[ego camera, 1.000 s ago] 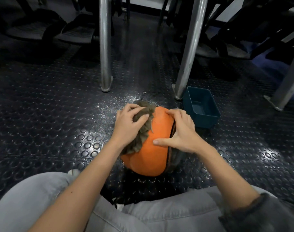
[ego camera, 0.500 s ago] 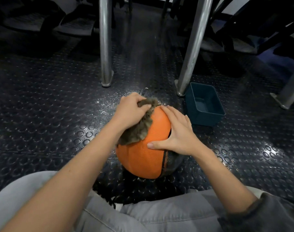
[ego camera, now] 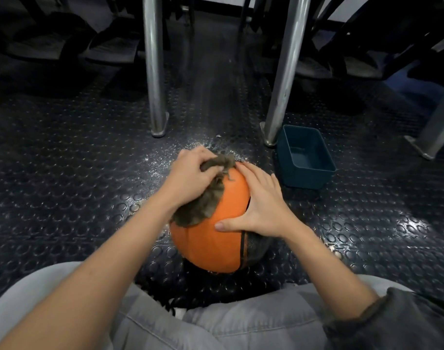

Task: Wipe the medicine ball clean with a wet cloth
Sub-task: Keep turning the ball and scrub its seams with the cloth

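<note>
Knees in pale grey trousers (ego camera: 241,324) fill the near edge, with a dark sleeve (ego camera: 405,324) pushed up the right forearm. Just beyond them an orange medicine ball (ego camera: 208,243), with a dark panel on its right side, rests on a black rubber floor (ego camera: 64,173) covered in raised round studs. Both bare forearms reach forward onto it. The left grip (ego camera: 190,175), a bare hand, lies on the ball's upper left with its fingers curled round a bunched grey-brown cloth (ego camera: 203,205). The cloth trails from under that hand down the ball's left shoulder, lying against the orange surface. The right grip (ego camera: 263,205) lies spread flat on the ball's upper right. Its fingers are straight and apart, its thumb stretches toward the cloth without touching it, and it holds nothing. The ball thus sits under both hands. Past it the floor glitters with pale specks. Farther right, near the ball but apart from it, stands a dark teal tub (ego camera: 304,180); its contents cannot be told. Behind rise two shiny metal legs, one upright (ego camera: 154,72), one tilted (ego camera: 284,72) with its foot just beside the tub.
</note>
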{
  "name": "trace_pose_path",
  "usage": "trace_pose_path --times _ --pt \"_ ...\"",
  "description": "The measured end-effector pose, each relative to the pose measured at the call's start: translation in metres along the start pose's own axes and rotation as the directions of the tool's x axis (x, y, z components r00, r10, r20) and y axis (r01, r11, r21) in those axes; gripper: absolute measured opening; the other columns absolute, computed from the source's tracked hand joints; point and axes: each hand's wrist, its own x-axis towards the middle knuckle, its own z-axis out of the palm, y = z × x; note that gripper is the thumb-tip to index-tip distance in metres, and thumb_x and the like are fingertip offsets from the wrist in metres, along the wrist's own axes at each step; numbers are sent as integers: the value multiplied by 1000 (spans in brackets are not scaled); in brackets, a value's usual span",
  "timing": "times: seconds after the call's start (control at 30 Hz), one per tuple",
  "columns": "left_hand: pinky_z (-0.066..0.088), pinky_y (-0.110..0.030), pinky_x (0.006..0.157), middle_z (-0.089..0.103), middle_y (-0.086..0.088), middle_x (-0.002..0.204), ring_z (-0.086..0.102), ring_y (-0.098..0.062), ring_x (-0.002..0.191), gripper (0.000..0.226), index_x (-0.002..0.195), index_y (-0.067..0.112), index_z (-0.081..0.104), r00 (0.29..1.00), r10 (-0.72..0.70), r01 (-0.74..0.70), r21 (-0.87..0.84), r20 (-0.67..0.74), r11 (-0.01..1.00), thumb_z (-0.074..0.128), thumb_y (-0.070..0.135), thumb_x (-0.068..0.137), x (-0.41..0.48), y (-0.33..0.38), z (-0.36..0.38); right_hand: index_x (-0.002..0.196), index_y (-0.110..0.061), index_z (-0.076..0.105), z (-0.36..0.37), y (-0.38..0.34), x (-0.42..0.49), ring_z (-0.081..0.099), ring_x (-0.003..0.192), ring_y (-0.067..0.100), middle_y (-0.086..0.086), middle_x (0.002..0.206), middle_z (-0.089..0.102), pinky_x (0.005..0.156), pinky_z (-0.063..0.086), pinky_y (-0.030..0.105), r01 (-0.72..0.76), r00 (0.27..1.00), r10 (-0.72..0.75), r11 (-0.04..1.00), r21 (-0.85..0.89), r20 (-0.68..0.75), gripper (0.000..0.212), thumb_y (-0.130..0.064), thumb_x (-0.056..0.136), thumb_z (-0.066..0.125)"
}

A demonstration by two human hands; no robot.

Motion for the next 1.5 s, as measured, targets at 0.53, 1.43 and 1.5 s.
trace_pose_path --times 0.53,1.43,1.5 --pt "33 -36 95 56 18 96 47 -22 105 12 95 21 70 990 127 -127 -11 58 992 64 24 85 -18 5 -7 148 -30 15 -5 5 -2 9 139 4 -13 152 14 117 5 49 16 999 -18 998 64 26 133 -83 35 60" --pt "36 -24 89 63 5 95 57 -18 96 13 93 12 72 1000 8 -8 -7 21 1000 64 12 82 -22 1 -20 150 -30 7 -3 -6 -3 -1 140 -2 -16 154 9 115 -15 48 145 983 -144 989 -2 112 136 -80 36 61" --pt "32 -29 92 60 15 97 51 -16 98 20 92 22 71 989 147 -147 9 36 989 59 21 76 -47 7 -17 150 -30 7 -4 -2 -5 -2 138 -7 -22 150 8 115 -15 47 145 983 -145 989 4 110 137 -79 35 62"
